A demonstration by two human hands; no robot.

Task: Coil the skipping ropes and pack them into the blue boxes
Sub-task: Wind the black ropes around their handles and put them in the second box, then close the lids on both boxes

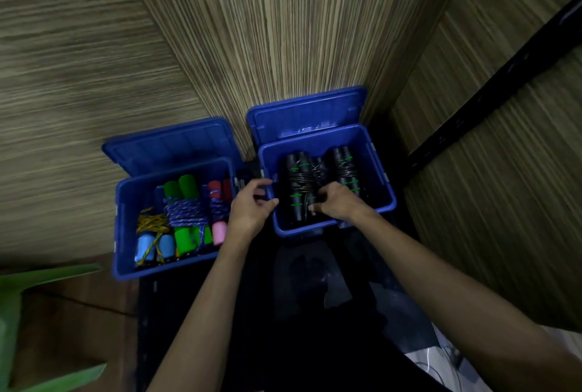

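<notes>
Two blue boxes stand side by side with their lids open. The left box (126,202) holds several coiled skipping ropes with green, blue, pink and red handles (185,212). Inside the right box (382,184) lie black-handled ropes with green rings (299,174), wound in bundles. My left hand (250,207) is at the right box's left wall, thumb over the rim and fingers curled on the outside. My right hand (338,202) reaches into the right box, with its fingers curled down over a black rope bundle near the front.
Both lids (170,143) (305,111) lean back against striped wooden wall panels. The boxes sit on a dark surface (283,297). A black bar (504,83) runs diagonally at the right. A green object (47,275) lies at the lower left.
</notes>
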